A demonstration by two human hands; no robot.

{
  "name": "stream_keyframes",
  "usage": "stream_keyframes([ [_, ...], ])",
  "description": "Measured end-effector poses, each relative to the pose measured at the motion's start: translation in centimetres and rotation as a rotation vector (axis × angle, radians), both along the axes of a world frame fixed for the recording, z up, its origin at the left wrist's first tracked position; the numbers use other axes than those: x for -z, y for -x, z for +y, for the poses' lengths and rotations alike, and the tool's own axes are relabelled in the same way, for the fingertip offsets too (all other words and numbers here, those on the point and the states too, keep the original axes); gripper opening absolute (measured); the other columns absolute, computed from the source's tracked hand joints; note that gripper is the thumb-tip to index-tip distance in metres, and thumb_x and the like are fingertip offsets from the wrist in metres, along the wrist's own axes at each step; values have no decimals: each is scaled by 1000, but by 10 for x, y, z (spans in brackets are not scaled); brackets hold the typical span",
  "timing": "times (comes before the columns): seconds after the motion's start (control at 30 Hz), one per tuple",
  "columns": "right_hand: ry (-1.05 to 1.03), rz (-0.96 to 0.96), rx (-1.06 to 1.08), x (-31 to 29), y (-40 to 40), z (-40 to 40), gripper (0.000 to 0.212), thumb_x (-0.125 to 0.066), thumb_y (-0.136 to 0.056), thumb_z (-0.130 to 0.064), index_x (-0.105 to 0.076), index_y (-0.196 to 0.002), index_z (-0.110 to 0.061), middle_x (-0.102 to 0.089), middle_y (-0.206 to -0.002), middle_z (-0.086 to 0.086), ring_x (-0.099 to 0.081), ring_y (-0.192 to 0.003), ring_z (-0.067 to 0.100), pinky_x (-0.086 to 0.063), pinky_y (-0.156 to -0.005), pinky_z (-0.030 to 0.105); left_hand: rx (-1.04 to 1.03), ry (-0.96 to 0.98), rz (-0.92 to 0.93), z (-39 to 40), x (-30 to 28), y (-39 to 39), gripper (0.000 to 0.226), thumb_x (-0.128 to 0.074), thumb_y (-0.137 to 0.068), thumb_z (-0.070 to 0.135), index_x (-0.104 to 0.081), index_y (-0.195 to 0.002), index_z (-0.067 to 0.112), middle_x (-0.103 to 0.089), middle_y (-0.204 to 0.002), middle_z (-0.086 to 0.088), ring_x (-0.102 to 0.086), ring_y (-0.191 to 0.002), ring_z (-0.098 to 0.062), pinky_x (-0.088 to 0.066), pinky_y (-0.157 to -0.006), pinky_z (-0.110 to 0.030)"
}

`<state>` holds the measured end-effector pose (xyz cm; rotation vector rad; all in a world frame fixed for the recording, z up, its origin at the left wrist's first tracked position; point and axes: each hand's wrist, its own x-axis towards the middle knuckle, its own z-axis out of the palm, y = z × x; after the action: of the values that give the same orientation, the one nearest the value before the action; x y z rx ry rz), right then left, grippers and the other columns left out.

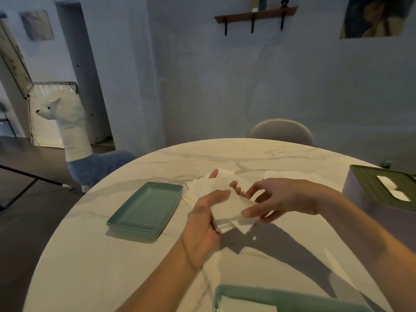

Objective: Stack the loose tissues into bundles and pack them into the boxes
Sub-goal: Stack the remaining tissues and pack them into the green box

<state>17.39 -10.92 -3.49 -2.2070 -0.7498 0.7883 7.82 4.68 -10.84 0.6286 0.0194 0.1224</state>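
A bundle of white tissues [227, 210] is held above the middle of the round marble bench [94, 262], between both hands. The left hand [202, 224] cradles it from below and from the left, thumb lying across the top sheet and fingers [213, 174] reaching past the far edge. The right hand [279, 199] pinches the bundle's right corner, thumb on top and curled fingers behind it; the sheets here are fanned and not squared up. Just beyond the hands, a loose pile of more tissues [198, 188] lies flat on the bench, and further loose sheets [276, 174] lie farther back behind the right hand.

Left of the pile, touching or nearly touching it, sits a shallow green tray [126, 221], apparently two nested. At the bench's right edge stands a pale box with a green slotted lid [364, 183], white tissue showing in its opening. At the near edge, a second green box [292, 296] is partly in view with white tissue inside.

Beyond the bench, a grey chair back [281, 130] stands at the far edge, a plush llama [72, 131] on the floor to the left, and a wall shelf [254, 15] high up.
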Motion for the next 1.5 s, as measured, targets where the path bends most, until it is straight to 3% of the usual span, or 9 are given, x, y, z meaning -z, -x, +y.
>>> stream_keyframes([
  [0.43, -108, -156, 148, -11, -17, -14, 18, -77, -89, -27, -73, -99, -13, -73, -96, 6, -67, -85, 16, -59, -75, 21, -222, 126, 64, 26, 4, -18, 56, -48, -98, -8, -59, -140, 28, -66, -133, -21, -68, -116, -35, -51, -101, -56],
  [0.6, -433, -377, 249, -23, -22, -22, 15, -73, -91, -31, -72, -103, -22, -72, -99, 1, -67, -96, 21, -60, -83, 30, -103, 145, 83, 18, -4, -9, 29, -51, -103, 14, -61, -128, 6, -60, -136, -25, -62, -113, -36, -62, -82, -49],
  [0.7, -588, -228, 64, -34, -11, -24, 25, -70, -88, -34, -73, -110, -23, -74, -104, 0, -69, -103, 21, -61, -88, 33, 14, -14, 62, 14, 1, -9, 43, -47, -102, 36, -58, -128, 5, -58, -123, -23, -60, -108, -34, -62, -78, -43],
  [0.87, -425, -168, -170, -26, 8, -9, 34, -70, -84, -41, -71, -110, -18, -73, -100, -6, -70, -99, 15, -58, -81, 24, 78, -221, 90, 8, 10, -12, 61, -41, -102, 65, -80, -115, 20, -72, -118, -17, -70, -105, -30, -58, -93, -47],
  [0.93, -312, -298, -126, -11, 7, 4, 25, -73, -87, -44, -72, -105, -26, -73, -97, -10, -69, -94, 12, -55, -80, 21, 93, -292, 112, 6, 13, -11, 62, -40, -100, 68, -81, -112, 24, -74, -111, -16, -73, -98, -28, -63, -85, -45],
  [1.07, -228, -578, -56, 13, 2, 20, 13, -78, -87, -35, -68, -95, -37, -68, -100, -19, -65, -93, 10, -54, -69, 13, 96, -275, 157, 5, 17, -12, 73, -53, -90, 76, -64, -137, 21, -66, -129, -24, -67, -114, -39, -45, -110, -61],
  [1.27, -203, -583, -76, 15, -2, 20, 26, -84, -77, -46, -64, -93, -43, -64, -99, -26, -63, -92, 6, -51, -72, 10, 103, -389, 206, 4, 10, -24, 70, -38, -91, 77, -63, -124, 20, -72, -102, -16, -72, -87, -32, -61, -74, -44],
  [1.4, -163, -549, -81, 16, -1, 22, 35, -86, -75, -45, -64, -102, -39, -63, -101, -24, -62, -91, 7, -49, -71, 8, 142, -423, 251, 5, 11, -30, 83, -43, -76, 82, -60, -133, 24, -74, -102, -13, -75, -85, -31, -63, -68, -42],
  [1.5, -147, -532, -81, 17, -1, 20, 38, -87, -74, -46, -64, -103, -37, -63, -100, -22, -62, -90, 7, -51, -71, 9, 197, -418, 223, 5, 15, -35, 75, -33, -87, 80, -60, -127, 23, -74, -92, -12, -74, -76, -29, -63, -63, -40],
])
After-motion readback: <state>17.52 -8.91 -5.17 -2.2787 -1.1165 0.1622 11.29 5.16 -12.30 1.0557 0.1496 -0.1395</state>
